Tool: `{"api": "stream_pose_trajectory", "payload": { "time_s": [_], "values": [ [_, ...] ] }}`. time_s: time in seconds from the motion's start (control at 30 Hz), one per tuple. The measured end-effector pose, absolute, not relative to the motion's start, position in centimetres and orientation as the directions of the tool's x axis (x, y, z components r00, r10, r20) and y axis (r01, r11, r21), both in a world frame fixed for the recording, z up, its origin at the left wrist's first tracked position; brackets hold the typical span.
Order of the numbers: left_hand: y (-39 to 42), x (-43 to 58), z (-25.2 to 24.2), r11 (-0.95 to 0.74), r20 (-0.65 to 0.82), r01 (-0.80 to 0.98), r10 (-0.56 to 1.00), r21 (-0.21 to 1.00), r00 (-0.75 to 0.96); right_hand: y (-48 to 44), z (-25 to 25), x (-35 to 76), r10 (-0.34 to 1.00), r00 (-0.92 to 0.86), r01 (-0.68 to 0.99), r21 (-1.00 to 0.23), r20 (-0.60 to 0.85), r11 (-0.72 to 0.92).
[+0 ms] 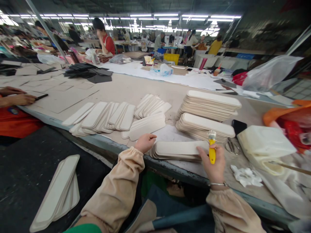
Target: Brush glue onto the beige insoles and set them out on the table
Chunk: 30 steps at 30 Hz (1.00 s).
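Observation:
My right hand [215, 163] grips a brush [212, 152] with a yellow handle, bristles pointing up and away. Its thumb rests at the right end of a low stack of long, round-cornered pale strips [179, 148] near the table's front edge. At that stack's left end is my left hand [145, 142], fingers curled together; whether anything is between them is hidden. Just beyond it lie loose, fanned strips [147, 126]. More overlapping strips [94, 115] spread to the left. Two tall piles stand behind the right hand, a rear one [211, 98] and a nearer one [206, 122].
Right of the piles are a dark phone [239, 126], scissors [232, 146], a whitish plastic container [267, 140] and crumpled tissue [246, 175]. Several strips [57, 194] lie on a black surface at lower left. A co-worker's hands [20, 97] are at the left edge.

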<state>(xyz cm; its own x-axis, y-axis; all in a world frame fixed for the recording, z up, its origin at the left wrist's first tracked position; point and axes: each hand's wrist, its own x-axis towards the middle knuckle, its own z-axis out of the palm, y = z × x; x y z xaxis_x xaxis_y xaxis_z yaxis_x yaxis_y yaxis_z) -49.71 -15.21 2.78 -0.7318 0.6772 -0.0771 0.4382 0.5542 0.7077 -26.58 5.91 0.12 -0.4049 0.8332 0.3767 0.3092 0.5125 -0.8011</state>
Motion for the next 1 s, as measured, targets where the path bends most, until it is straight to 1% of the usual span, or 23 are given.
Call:
{"api": "stream_pose_trajectory", "payload": {
  "time_s": [0.13, 0.37, 0.6, 0.83, 1.0],
  "values": [
    [-15.2, -49.4, 2.9, 0.565, -0.109, 0.469, 0.709, 0.679, -0.696, 5.9, 0.0, -26.6, 0.832, -0.411, 0.323, -0.793, 0.374, 0.516],
    [-14.9, -48.8, 2.9, 0.562, -0.103, 0.518, 0.736, 0.645, -0.669, 5.9, 0.0, -26.5, 0.763, -0.447, 0.317, -0.715, 0.466, 0.623],
    [-14.8, -49.0, 2.7, 0.579, -0.109, 0.533, 0.733, 0.617, -0.671, 6.3, -0.3, -26.2, 0.793, -0.439, 0.315, -0.754, 0.423, 0.577],
    [-14.7, -49.2, 2.5, 0.58, -0.102, 0.52, 0.722, 0.627, -0.684, 7.2, -1.0, -25.3, 0.786, -0.431, 0.343, -0.725, 0.444, 0.598],
    [-14.6, -49.1, 2.5, 0.582, -0.074, 0.54, 0.719, 0.608, -0.691, 7.3, -1.1, -25.0, 0.818, -0.452, 0.36, -0.765, 0.357, 0.533]
  ]
}}
